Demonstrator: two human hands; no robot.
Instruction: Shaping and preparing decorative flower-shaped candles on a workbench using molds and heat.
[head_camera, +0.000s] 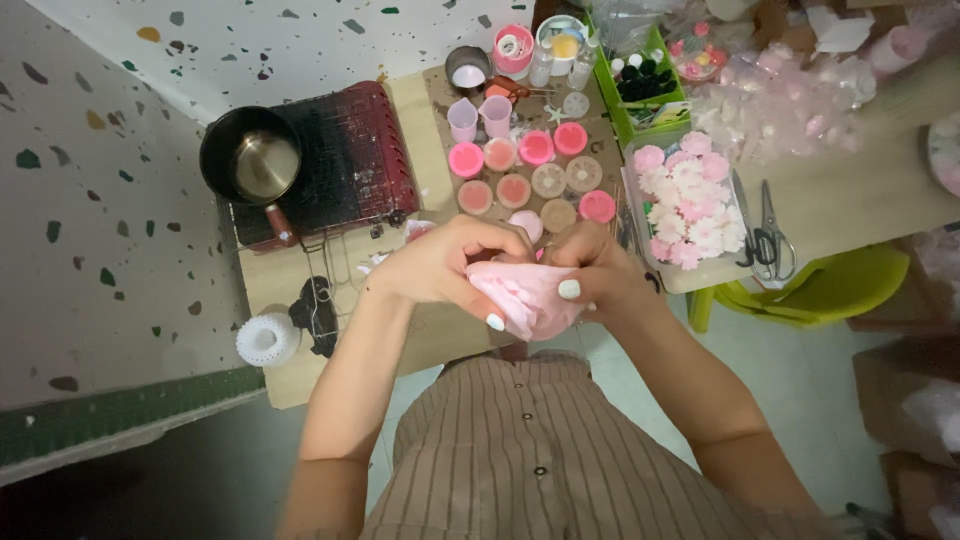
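Note:
A soft pink mould-like piece sits between both hands, just above my lap. My left hand grips its left side, the thumb pressed on the lower edge and the fingers curled over the top. On the other side, my right hand pinches the right edge with its thumb on the front. Both hands hover over the near edge of a low wooden table. Several round pink and beige moulds lie on the table just beyond the hands.
A black pot stands on a red portable stove at left. A clear tray of pink and white flowers is at right, with scissors beside it. A green box, cups and a white round holder are nearby.

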